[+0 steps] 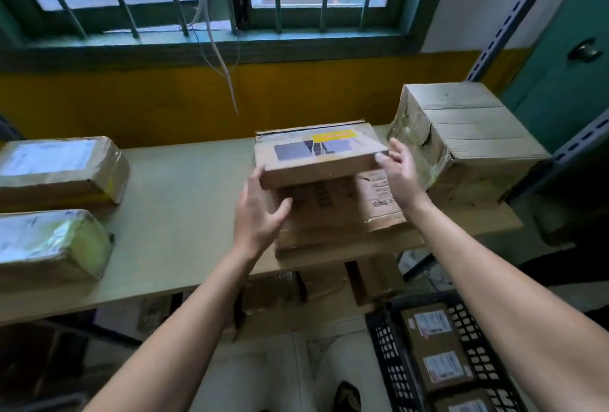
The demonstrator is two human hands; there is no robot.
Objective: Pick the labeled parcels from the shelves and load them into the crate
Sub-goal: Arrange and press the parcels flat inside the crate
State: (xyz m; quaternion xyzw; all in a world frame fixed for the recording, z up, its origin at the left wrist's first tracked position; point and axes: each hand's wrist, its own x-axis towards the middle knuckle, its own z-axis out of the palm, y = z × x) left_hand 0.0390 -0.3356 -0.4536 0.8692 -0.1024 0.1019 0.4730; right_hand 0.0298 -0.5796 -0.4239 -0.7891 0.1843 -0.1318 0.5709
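Observation:
A flat cardboard parcel [333,167] with a yellow strip and a dark label lies atop a stack of brown boxes [346,210] on the shelf [184,213]. Its near edge looks slightly raised. My left hand [260,213] grips its front left corner, thumb spread below the edge. My right hand [402,171] holds the front right corner, thumb on the front face and fingers round the side. The black lattice crate [385,345] stands on the floor at lower right. Labeled brown parcels [435,342] lie inside it.
A big crumpled carton [468,141] stands right beside my right hand. Two tape-wrapped parcels [56,164] [49,243] lie at the shelf's left end. A barred window and a dangling cable [227,81] are behind. A blue slotted shelf upright [514,12] rises on the right.

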